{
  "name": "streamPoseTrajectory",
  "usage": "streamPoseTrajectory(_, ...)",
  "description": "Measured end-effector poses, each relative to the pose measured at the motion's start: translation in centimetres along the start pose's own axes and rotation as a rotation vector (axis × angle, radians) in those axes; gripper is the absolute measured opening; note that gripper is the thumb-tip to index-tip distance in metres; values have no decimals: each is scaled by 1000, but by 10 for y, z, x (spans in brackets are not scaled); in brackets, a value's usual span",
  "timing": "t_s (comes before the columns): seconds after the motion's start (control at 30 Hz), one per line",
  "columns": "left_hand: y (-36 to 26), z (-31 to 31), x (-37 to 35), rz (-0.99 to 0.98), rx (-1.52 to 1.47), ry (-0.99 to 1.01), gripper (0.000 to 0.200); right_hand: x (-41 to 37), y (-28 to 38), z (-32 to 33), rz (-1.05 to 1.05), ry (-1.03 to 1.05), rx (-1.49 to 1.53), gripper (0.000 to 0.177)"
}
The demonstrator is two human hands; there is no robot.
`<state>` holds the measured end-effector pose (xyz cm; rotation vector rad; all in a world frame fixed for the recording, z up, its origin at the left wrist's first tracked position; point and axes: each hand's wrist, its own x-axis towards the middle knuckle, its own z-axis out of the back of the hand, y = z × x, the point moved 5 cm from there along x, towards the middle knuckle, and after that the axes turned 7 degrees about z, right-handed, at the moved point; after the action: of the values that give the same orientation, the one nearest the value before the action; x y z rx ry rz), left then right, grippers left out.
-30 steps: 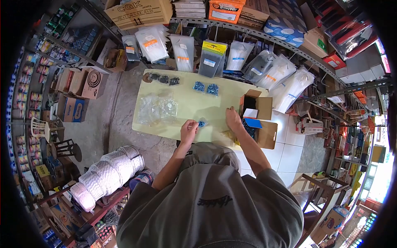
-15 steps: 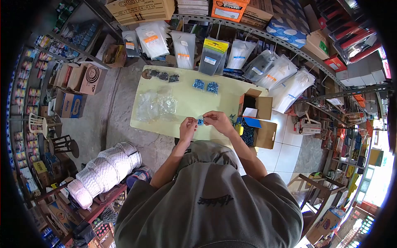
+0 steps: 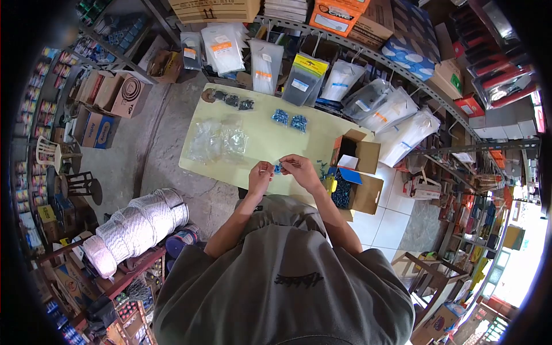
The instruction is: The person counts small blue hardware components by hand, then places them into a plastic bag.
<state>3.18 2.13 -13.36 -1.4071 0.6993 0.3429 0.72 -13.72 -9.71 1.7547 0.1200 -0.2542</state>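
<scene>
Close together over the near edge of the pale yellow table (image 3: 270, 144), both hands pinch a small clear bag with blue pieces (image 3: 278, 169). My left hand (image 3: 261, 177) has its fingers closed on the bag's left side. On the right side, my right hand (image 3: 299, 171) grips the bag near its top. Two filled bags of blue pieces (image 3: 289, 119) lie farther back. Flat clear plastic bags (image 3: 218, 141) are spread at the left, with bags of dark pieces (image 3: 230, 100) behind them. An open box of dark blue pieces (image 3: 342, 192) stands right of my right hand.
Another open cardboard box (image 3: 351, 150) stands behind the blue-piece box. Packs of cable ties (image 3: 305, 80) hang from a shelf beyond the table. A large wrapped white roll (image 3: 141, 227) lies at the lower left. A wooden stool (image 3: 431, 276) is at the lower right.
The camera view has tilted and shifted slightly, so the surroundings appear rotated. Both hands still hold the small bag in nearly the same place.
</scene>
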Motion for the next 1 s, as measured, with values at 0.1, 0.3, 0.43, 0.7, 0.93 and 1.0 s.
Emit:
streamPoseTrajectory(0.1,1,0,0,-3,9,-2,14,0,1,-1,-4,-18,-45,19)
streamPoseTrajectory(0.3,8,2,7,-19,30,5,9,-2,19,-2,144,-196,-363,16)
streamPoseTrajectory(0.43,9,1,9,-55,22,7,7,-4,29,-9,195,-231,-426,14)
streamPoseTrajectory(0.7,7,1,4,-29,23,19,8,-7,26,-13,266,-248,-496,12)
streamPoseTrajectory(0.93,5,2,0,-1,53,-4,8,-8,18,-12,240,-183,-490,13)
streamPoseTrajectory(1.0,7,3,0,-7,39,3,9,-9,18,-12,236,-151,-522,14)
